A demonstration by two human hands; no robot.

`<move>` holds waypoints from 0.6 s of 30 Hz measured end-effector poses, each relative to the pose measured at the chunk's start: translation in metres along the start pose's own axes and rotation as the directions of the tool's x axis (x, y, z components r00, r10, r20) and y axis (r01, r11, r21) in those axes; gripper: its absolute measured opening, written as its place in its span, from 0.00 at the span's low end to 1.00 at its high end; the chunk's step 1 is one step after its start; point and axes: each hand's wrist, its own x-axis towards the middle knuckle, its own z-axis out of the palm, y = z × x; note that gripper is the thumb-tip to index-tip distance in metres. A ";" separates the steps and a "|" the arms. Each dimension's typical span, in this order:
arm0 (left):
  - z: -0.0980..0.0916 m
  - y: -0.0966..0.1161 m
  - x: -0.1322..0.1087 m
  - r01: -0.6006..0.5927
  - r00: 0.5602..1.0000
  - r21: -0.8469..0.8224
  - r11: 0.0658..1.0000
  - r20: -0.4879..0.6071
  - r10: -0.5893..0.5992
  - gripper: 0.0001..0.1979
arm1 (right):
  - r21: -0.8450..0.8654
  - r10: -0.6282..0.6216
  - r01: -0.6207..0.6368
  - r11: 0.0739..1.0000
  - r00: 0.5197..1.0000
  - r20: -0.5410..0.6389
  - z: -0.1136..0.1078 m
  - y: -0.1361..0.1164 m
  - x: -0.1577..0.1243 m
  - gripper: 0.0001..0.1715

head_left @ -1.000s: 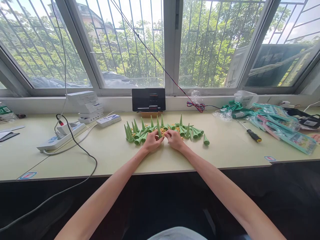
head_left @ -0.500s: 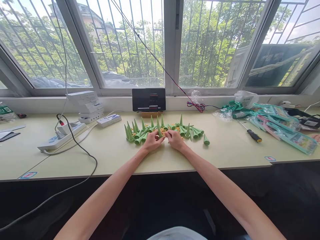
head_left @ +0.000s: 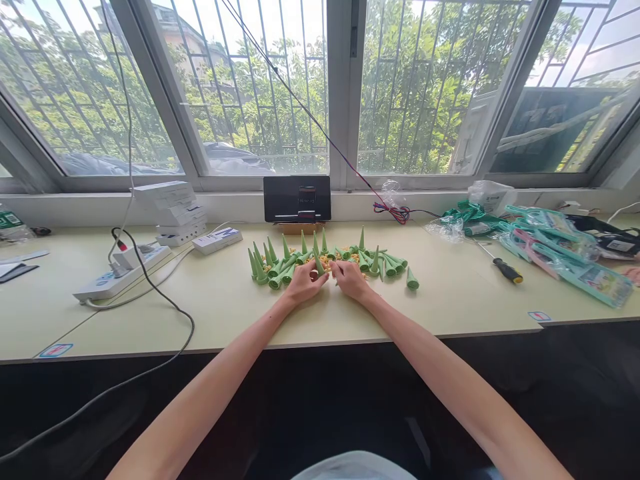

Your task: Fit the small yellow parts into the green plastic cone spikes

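My left hand [head_left: 304, 283] is closed around a green cone [head_left: 319, 265], its tip pointing up and away. Close beside it on the right, my right hand [head_left: 350, 279] has its thumb and fingers pinched together near the cone; whatever is between them is too small to make out. Around both hands lies a spread of green cones [head_left: 283, 275], some upright, others on their sides with hollow ends showing. Small yellow-orange pieces [head_left: 354, 257] are scattered among them. One cone [head_left: 412, 280] lies apart at the right end.
A black screen on a stand [head_left: 297, 200] is behind the cones. Leftward are a power strip [head_left: 123, 273], a black cable [head_left: 187, 320] and stacked white boxes [head_left: 173, 212]. Rightward lie a screwdriver [head_left: 507, 271] and teal packaged items [head_left: 580, 260]. Part of another person's hand [head_left: 633, 275] shows at the right edge.
Almost nothing differs. Both hands keep their place and grip, and the whole view has shifted very slightly.
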 end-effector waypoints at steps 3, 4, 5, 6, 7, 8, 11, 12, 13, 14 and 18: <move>0.000 0.000 0.000 -0.004 1.000 0.007 1.000 0.001 0.004 0.10 | 0.014 0.014 -0.015 1.000 1.000 0.013 -0.001 -0.002 0.000 0.33; 0.000 0.000 0.000 -0.003 1.000 0.010 1.000 0.001 0.003 0.10 | 0.019 0.018 -0.018 1.000 1.000 0.015 -0.002 -0.003 0.000 0.34; 0.000 0.000 0.000 0.000 1.000 0.014 1.000 -0.001 0.000 0.10 | 0.024 0.021 -0.021 0.999 1.000 0.017 -0.002 -0.003 0.000 0.34; 0.000 0.000 0.000 0.004 1.000 0.015 1.000 -0.001 -0.004 0.10 | 0.028 0.023 -0.024 0.999 1.000 0.018 -0.002 -0.003 0.000 0.35; 0.000 0.000 0.000 0.008 1.000 0.014 1.000 0.001 -0.008 0.11 | 0.031 0.025 -0.026 0.999 0.999 0.019 -0.002 -0.003 0.000 0.36; 0.000 -0.001 0.000 0.012 1.000 0.012 1.000 0.003 -0.012 0.11 | 0.034 0.028 -0.029 0.999 0.999 0.019 -0.001 -0.002 0.000 0.36; 0.001 -0.004 0.001 0.019 1.000 -0.004 1.000 0.004 -0.019 0.10 | 0.052 0.042 -0.043 0.998 0.999 0.021 -0.001 -0.001 0.001 0.38; 0.001 -0.005 0.001 0.023 1.000 -0.011 1.000 0.002 -0.023 0.10 | 0.061 0.049 -0.050 0.997 0.999 0.019 0.000 0.000 0.001 0.38; 0.001 -0.005 0.002 0.027 1.000 -0.020 0.999 -0.001 -0.027 0.10 | 0.069 0.056 -0.057 0.996 0.998 0.014 0.000 0.000 0.001 0.37; 0.001 -0.006 0.002 0.031 0.999 -0.029 0.999 -0.005 -0.031 0.10 | 0.076 0.062 -0.062 0.995 0.998 0.004 0.000 0.001 0.001 0.37; 0.002 -0.005 0.003 0.054 0.998 -0.038 0.998 -0.028 -0.055 0.09 | 0.094 0.072 -0.067 0.993 0.996 -0.054 -0.002 -0.001 0.000 0.31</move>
